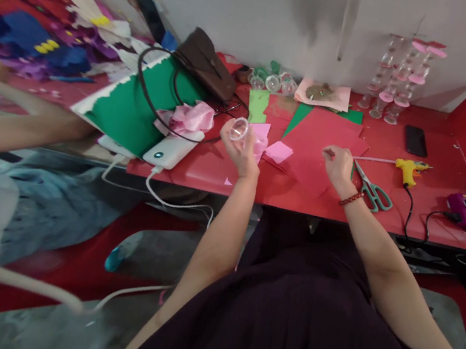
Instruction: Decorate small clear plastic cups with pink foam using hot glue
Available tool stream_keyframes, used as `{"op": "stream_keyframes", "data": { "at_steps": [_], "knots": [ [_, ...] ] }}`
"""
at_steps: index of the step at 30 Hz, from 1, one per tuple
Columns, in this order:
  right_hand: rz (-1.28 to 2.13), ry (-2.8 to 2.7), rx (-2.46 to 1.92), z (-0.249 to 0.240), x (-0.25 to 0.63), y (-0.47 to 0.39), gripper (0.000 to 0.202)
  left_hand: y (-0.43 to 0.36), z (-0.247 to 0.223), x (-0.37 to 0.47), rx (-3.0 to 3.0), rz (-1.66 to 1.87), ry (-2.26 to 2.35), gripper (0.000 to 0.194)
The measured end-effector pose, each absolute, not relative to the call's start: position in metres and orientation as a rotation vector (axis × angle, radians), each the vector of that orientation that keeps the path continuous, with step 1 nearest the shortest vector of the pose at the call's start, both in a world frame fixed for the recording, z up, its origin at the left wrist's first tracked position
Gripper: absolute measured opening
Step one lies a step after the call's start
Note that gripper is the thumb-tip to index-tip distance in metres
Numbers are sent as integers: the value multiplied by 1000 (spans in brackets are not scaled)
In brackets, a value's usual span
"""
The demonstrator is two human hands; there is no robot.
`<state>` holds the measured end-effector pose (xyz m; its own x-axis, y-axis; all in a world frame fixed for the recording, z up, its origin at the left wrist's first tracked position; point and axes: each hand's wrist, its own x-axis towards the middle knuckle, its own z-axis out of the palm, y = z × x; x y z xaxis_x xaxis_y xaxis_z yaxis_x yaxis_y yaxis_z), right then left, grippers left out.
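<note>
My left hand [241,155] is closed around a small clear plastic cup [239,129], its round rim facing up. Just beside it, another clear, pinkish cup-like piece [259,144] shows partly behind my fingers. Pink paper pieces [279,152] lie to the right of that hand. Over the large red paper [321,144], my right hand [338,167] has its fingertips pinched together; whatever is between them is too small to make out. Close by on its right are grey-green handled scissors [374,191] and a yellow glue gun [410,172] with a pale stick at its back.
Stacked clear cups with pink discs [402,80] stand by the wall, left of a black phone [416,141]. More cups [273,80] lie at the back. A brown bag [208,64], white power bank [173,150] and green board [137,106] sit left, near another person's arm [10,130].
</note>
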<state>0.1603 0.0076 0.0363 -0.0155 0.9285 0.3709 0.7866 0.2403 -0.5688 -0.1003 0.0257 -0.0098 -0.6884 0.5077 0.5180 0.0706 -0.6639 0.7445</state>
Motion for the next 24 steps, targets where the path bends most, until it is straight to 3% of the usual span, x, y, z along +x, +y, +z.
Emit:
{"op": "stream_keyframes", "data": {
  "at_steps": [5, 9, 11, 19, 24],
  "knots": [
    [261, -2165, -1707, 54, 103, 14, 29, 25, -11, -110, 1044, 2434, 1161, 73],
    [218, -2250, -1852, 58, 64, 10, 57, 17, -7, -97, 1096, 2426, 1135, 64],
    [236, -2246, -1872, 57, 57, 7, 59, 15, -7, -93, 1125, 2407, 1126, 61],
    [286, -2040, -1726, 39, 62, 9, 37, 17, -8, -87, 1175, 2355, 1220, 64],
    [522, -1885, -1637, 39, 67, 25, 15, 16, -6, -88, 1154, 2362, 1201, 72]
  ]
}}
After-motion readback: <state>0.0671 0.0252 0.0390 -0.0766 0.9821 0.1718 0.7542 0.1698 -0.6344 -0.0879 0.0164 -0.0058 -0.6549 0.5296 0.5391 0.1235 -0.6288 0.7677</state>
